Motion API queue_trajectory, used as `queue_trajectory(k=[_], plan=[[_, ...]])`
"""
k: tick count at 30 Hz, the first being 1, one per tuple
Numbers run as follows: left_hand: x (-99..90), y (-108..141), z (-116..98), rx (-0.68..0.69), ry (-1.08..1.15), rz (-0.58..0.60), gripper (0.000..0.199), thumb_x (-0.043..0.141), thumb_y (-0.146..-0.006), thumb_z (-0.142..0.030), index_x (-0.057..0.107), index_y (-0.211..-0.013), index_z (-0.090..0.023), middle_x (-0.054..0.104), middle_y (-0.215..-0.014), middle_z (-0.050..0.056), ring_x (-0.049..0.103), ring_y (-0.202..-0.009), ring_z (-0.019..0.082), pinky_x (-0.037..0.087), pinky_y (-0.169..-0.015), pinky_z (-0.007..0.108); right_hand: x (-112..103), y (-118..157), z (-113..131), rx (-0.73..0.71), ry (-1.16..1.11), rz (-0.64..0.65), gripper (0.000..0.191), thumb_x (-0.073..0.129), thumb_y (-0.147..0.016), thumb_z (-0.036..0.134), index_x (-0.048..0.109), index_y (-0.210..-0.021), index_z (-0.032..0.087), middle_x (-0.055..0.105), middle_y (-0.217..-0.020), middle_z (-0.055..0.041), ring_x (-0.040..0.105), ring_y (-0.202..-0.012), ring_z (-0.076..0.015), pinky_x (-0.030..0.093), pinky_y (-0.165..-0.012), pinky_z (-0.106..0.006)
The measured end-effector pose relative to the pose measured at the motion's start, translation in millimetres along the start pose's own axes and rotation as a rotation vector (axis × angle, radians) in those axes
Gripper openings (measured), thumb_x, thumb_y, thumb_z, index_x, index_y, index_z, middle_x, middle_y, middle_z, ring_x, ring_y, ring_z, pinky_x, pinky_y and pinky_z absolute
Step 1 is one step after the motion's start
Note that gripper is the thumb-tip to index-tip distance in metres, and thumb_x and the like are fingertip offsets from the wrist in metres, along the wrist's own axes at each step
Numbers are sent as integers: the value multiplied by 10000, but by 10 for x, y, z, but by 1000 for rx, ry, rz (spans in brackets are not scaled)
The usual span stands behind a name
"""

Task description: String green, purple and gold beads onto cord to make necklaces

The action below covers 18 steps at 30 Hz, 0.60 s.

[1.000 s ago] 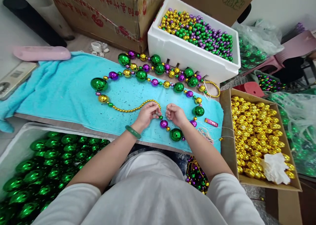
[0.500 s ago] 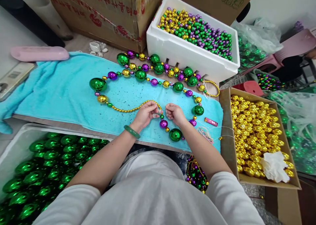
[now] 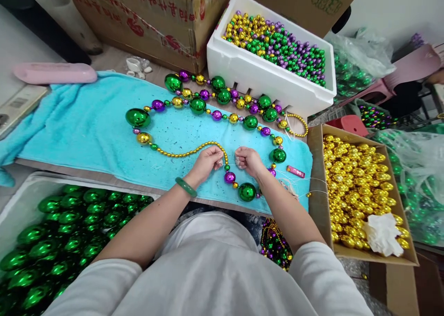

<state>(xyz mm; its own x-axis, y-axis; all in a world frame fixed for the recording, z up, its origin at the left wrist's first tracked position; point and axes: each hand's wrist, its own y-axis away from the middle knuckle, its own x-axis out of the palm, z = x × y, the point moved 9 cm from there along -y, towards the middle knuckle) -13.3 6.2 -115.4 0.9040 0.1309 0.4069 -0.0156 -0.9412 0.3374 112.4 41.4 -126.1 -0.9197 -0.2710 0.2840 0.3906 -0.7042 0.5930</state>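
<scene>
A bead necklace (image 3: pixel 197 106) of green, purple and gold beads lies in a loop on the turquoise towel (image 3: pixel 90 122). Its small gold bead section (image 3: pixel 173 155) curves up behind my left hand (image 3: pixel 207 162). My left hand is closed in a pinch on a thin clear string, just left of the small green bead (image 3: pixel 227 167). To the right of that bead, my right hand (image 3: pixel 248 161) is curled shut on the same string, which runs faintly between both hands. Below them lie a purple bead (image 3: pixel 229 177) and a large green bead (image 3: pixel 247 191).
Finished-looking bead strands (image 3: pixel 222 95) lie behind the loop. A white foam box (image 3: pixel 270 80) of small beads stands at the back. To the right is a carton (image 3: pixel 378 256) of gold beads, to the left a tub (image 3: pixel 21 200) of green ones. A small pink packet (image 3: pixel 295 171) rests on the towel.
My hands have moved slightly apart, with the string between them. The small green bead and purple bead have shifted a little downward.
</scene>
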Motion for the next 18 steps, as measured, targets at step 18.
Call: queue_trajectory(k=[18], plan=[[-50,-93,-108,138,-416,-110,280,661,-696,-268,595,-956,-192,710,-724,9,679,-778,200,482,-810,350,18,482,556,-593,769,-325,80,620,-783,236,688,-784,195,716,-769,-14,647,-748,-166,495,-759,-293]])
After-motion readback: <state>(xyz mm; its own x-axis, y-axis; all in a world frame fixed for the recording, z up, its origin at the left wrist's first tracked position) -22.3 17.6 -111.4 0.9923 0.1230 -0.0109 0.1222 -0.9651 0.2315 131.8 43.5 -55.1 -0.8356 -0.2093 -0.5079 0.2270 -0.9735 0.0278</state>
